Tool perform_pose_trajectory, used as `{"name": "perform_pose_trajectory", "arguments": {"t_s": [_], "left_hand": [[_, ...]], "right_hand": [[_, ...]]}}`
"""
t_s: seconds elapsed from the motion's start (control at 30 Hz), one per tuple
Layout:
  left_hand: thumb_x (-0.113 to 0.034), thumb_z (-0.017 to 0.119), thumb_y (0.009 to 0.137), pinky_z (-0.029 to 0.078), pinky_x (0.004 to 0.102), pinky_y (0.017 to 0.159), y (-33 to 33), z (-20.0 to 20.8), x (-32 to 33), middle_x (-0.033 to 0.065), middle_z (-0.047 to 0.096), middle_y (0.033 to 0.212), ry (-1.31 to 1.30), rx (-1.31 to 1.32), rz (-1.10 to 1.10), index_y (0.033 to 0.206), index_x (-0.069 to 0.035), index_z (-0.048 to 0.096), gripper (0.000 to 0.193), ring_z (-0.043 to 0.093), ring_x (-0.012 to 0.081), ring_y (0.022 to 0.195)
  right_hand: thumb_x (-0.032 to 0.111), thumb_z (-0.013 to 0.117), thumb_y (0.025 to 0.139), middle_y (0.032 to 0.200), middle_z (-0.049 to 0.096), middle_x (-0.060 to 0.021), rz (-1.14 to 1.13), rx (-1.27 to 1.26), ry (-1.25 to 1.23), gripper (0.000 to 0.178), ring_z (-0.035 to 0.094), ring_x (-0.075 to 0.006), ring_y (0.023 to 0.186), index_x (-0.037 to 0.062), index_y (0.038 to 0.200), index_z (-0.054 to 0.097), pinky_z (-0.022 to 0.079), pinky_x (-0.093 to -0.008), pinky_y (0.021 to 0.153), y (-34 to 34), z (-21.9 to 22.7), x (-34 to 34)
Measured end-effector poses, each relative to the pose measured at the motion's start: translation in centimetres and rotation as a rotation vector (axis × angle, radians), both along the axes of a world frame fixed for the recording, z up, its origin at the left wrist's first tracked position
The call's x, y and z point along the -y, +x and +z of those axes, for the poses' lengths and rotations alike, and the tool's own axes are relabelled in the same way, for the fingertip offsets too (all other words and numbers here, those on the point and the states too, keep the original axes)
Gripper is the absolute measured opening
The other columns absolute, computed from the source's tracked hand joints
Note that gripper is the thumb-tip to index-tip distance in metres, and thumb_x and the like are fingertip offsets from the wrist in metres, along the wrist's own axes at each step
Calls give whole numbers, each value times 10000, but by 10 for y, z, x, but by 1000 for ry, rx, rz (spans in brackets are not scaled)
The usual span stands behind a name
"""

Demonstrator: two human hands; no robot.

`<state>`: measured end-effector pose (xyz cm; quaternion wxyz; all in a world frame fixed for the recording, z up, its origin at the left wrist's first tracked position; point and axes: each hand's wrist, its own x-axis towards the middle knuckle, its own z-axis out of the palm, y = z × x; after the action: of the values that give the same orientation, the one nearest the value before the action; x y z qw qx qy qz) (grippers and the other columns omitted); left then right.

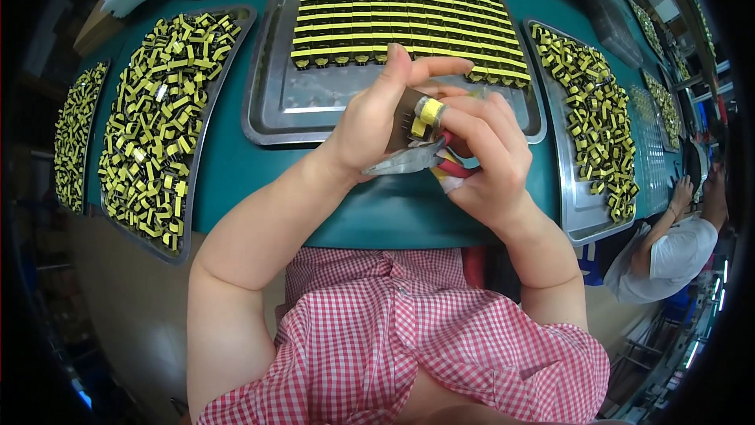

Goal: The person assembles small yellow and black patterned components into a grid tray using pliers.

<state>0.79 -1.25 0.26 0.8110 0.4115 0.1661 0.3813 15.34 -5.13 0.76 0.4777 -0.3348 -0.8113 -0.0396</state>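
A worker in a red-and-white checked shirt (346, 331) brings both hands close together above a green counter (346, 220), a small yellow-and-black part (421, 121) between them. The part sits in front of the palm of the left hand (358, 130), its thin pins pointing toward that palm, and just beside the fingertips of the right hand (499, 150). The right hand is clamped on the red handles of a pair of pliers (405, 161), whose metal nose reaches left, just below the part. The left thumb stands upright and its fingers stretch toward the right hand; whether they grip the part cannot be told.

Beyond the hands, a metal tray (275, 106) carries neat rows of similar parts (401, 24). To the left of the hands, a second tray (206, 122) is heaped with loose pieces (157, 118); to their right, a third tray (569, 189) holds another loose pile (594, 118). Farther right of the hands, a co-worker (668, 256) in a pale top is at the edge of view.
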Motion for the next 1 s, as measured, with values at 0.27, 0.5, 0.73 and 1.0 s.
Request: {"name": "perform_pose_trajectory", "arguments": {"t_s": [0.27, 0.5, 0.73, 1.0], "left_hand": [[-534, 217, 932, 411, 302, 913, 2, 9, 5, 145, 523, 1113, 35, 3, 44, 1261, -4, 420, 656, 518, 179, 1021], [-583, 229, 906, 416, 319, 895, 4, -5, 13, 127, 530, 1120, 61, -138, 91, 1271, -20, 420, 698, 518, 190, 1026], [-532, 237, 929, 449, 306, 851, 8, 5, 11, 116, 557, 1076, 96, -210, 125, 1258, -24, 430, 635, 546, 175, 980], [-443, 329, 945, 466, 322, 801, -8, -2, -7, 123, 568, 1043, 268, -326, 141, 1219, -1, 458, 536, 563, 189, 934]], "right_hand": [[-21, 661, 544, 829, 598, -113, -52, 37, 4, 362, 566, -285, 700, 24, 895, 585, 421, -346, 598, -5, 14, 7], [8, 676, 517, 803, 582, -85, -73, -64, 35, 365, 542, -272, 674, 29, 871, 587, 445, -354, 602, -9, 2, 12], [35, 677, 502, 812, 575, -59, -67, -128, 41, 380, 550, -257, 717, 48, 870, 584, 443, -358, 616, -5, -3, 11], [-4, 690, 493, 804, 581, -75, -65, -119, 7, 393, 545, -269, 687, 48, 866, 576, 451, -354, 601, -5, 1, 9]]}}
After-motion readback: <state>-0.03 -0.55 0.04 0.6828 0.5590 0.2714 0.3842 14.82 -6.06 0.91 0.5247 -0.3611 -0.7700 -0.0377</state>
